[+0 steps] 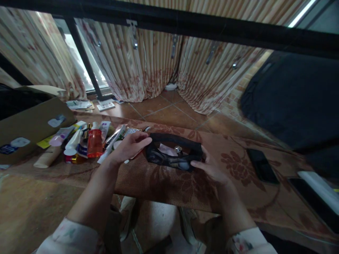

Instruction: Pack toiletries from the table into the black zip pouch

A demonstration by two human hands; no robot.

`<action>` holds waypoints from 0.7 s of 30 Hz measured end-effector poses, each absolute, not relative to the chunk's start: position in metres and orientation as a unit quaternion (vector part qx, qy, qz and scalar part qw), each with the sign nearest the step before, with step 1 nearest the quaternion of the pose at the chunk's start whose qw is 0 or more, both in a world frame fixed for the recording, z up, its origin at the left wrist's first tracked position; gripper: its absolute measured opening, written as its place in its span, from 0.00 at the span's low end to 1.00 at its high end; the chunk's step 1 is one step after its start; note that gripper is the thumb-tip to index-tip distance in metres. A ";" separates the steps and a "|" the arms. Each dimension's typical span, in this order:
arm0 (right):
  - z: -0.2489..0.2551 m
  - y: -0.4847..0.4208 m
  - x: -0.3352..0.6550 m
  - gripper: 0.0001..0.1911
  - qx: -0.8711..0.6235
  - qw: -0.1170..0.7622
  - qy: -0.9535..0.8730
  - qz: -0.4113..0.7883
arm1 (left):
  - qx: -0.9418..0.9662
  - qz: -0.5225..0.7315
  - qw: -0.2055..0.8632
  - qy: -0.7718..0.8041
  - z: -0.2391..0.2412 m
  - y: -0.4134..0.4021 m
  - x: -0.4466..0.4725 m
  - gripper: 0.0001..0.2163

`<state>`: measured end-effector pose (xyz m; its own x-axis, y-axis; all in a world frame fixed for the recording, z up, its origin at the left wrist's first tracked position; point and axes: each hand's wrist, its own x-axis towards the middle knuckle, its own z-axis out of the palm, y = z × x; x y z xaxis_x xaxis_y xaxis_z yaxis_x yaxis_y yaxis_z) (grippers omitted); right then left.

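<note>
Blk mesh pouch (165,159) is on or just over the cloth (137,180), L hand (132,145) pinching its left end, R hand (211,166) gripping its right. Step, I'd say: holding its mouth wide. Next move prob. needs one hand freed, rim kept up. Red bottle (94,143) left of pouch.

Dark mesh veils the lower contents of the black pouch (174,138) at the middle of the frame, leaving them too murky to name, and some fingers of the right hand (211,165) are hidden behind its end. The left edge cuts off the cardboard box (29,123) — the black stuff inside is lost in shadow. A bulky dark shape (293,95) runs out past the right edge. Print on the white card (106,106), left of centre, is too small to read.
</note>
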<state>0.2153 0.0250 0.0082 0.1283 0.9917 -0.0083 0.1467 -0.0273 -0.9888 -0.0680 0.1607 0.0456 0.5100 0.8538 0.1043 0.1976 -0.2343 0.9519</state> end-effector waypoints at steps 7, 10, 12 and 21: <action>0.005 0.027 0.218 0.35 -0.534 0.555 -0.472 0.429 | 0.713 0.363 0.450 0.396 0.040 0.164 -0.056 0.09; 0.002 0.028 0.219 0.30 -0.532 0.562 -0.463 0.432 | 0.682 0.383 0.482 0.394 0.040 0.163 -0.053 0.08; 0.000 0.028 0.219 0.30 -0.539 0.560 -0.470 0.418 | 0.668 0.408 0.484 0.391 0.041 0.162 -0.051 0.08; 0.004 0.025 0.215 0.45 -0.540 0.513 -0.526 0.410 | 0.659 0.435 0.511 0.340 0.052 0.145 -0.031 0.10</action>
<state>0.2151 0.0253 0.0040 0.1105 0.9892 0.0962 0.1469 0.0795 -0.9860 -0.0314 0.1450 0.0519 0.3901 0.8928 0.2252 0.0036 -0.2461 0.9692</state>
